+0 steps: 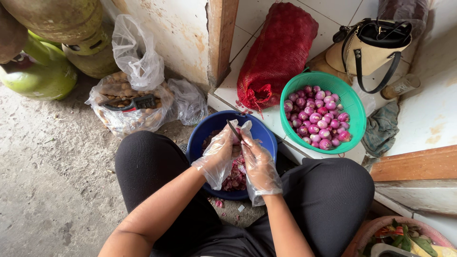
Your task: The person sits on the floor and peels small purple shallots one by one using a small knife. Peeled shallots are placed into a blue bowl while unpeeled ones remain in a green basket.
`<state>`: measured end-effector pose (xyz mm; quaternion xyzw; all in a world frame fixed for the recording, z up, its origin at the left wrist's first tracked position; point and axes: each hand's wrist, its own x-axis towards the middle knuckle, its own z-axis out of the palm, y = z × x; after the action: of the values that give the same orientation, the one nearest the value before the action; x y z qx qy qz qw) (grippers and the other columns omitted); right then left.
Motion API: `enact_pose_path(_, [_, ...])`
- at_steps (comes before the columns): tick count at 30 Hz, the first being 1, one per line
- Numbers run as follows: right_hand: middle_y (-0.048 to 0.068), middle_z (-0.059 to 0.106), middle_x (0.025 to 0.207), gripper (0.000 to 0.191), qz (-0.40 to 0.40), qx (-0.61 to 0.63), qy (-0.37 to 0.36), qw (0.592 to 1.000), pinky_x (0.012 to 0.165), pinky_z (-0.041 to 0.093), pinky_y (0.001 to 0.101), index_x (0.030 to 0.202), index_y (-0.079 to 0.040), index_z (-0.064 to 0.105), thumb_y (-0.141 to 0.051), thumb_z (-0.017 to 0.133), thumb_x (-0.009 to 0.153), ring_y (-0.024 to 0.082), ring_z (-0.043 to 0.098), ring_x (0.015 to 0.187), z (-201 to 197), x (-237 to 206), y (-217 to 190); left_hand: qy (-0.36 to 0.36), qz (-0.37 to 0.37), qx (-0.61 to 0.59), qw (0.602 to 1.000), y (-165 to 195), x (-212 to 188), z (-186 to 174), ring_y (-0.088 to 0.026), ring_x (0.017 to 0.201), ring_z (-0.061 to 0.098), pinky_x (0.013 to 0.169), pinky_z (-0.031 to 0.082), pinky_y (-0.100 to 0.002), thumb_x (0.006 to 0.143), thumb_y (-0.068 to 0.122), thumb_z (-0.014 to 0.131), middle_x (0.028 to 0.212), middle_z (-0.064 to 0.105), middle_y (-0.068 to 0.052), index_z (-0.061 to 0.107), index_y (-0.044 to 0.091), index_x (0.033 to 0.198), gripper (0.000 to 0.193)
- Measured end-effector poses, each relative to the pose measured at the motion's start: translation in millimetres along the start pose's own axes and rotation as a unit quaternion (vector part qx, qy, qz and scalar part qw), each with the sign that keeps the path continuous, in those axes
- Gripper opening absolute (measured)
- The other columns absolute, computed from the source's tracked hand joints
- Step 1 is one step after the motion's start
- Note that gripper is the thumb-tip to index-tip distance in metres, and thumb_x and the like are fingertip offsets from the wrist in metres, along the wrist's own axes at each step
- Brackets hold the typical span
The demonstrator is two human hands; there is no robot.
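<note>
Both my hands wear loose clear plastic gloves and meet over a blue bowl (pixel 202 135) holding shallot skins (pixel 235 178). My left hand (pixel 218 154) is closed around a small shallot, mostly hidden by its fingers. My right hand (pixel 259 162) grips a small knife (pixel 233 130) whose dark blade points up and away, touching the shallot. A green basket (pixel 354 107) of peeled purple shallots (pixel 316 119) stands to the right on a white tiled step.
A red mesh sack (pixel 281 47) leans by the basket. A clear plastic bag of unpeeled shallots (pixel 126 102) lies left. Green gas cylinders (pixel 45 71) stand far left, a tan handbag (pixel 369 47) and grey cloth (pixel 383 126) right. My knees flank the bowl.
</note>
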<state>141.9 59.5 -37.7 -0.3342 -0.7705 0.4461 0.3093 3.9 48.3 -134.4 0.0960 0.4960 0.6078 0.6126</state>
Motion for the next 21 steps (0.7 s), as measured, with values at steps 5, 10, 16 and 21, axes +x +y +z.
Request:
enact_pose_path(5, [0.01, 0.071, 0.128, 0.035, -0.001, 0.041, 0.028, 0.999, 0.096, 0.054, 0.0275, 0.137, -0.009, 0.065, -0.008, 0.059, 0.102, 0.018, 0.068, 0.116, 5.2, -0.1, 12.8, 0.027, 0.015, -0.013, 0.999, 0.7, 0.1, 6.3, -0.016, 0.082, 0.065, 0.075, 0.055, -0.033, 0.103, 0.055, 0.046, 0.099, 0.069, -0.005, 0.065, 0.011, 0.115, 0.05])
enact_pose_path(10, [0.005, 0.075, 0.121, 0.026, 0.071, 0.074, 0.07, 0.992, 0.096, 0.052, 0.0253, 0.128, -0.007, 0.07, -0.012, 0.063, 0.102, 0.012, 0.067, 0.109, 3.5, 1.6, 45.4, -0.009, 0.098, -0.061, 0.993, 10.2, -18.2, 13.4, -0.012, 0.084, 0.061, 0.076, 0.053, -0.03, 0.103, 0.045, 0.058, 0.099, 0.066, 0.002, 0.063, 0.015, 0.116, 0.033])
enact_pose_path(16, [0.0, 0.07, 0.1, 0.027, 0.177, 0.276, 0.104, 0.939, 0.058, 0.044, 0.0214, 0.126, -0.007, 0.072, -0.011, 0.063, 0.101, 0.006, 0.054, 0.072, 6.4, 1.9, 66.2, -0.039, 0.086, -0.033, 0.995, 23.6, -28.6, 17.3, -0.007, 0.073, 0.055, 0.066, 0.047, -0.026, 0.104, 0.046, 0.056, 0.089, 0.059, 0.004, 0.065, 0.016, 0.111, 0.033])
enact_pose_path(21, [-0.004, 0.062, 0.08, 0.023, 0.214, 0.388, 0.1, 0.891, 0.047, 0.039, 0.0191, 0.122, -0.009, 0.073, -0.011, 0.061, 0.103, 0.002, 0.05, 0.057, -1.8, 0.9, 53.5, -0.119, 0.091, -0.019, 0.988, 37.6, -46.6, 19.0, -0.006, 0.073, 0.043, 0.068, 0.038, -0.024, 0.104, 0.044, 0.056, 0.091, 0.054, 0.006, 0.065, 0.02, 0.115, 0.028])
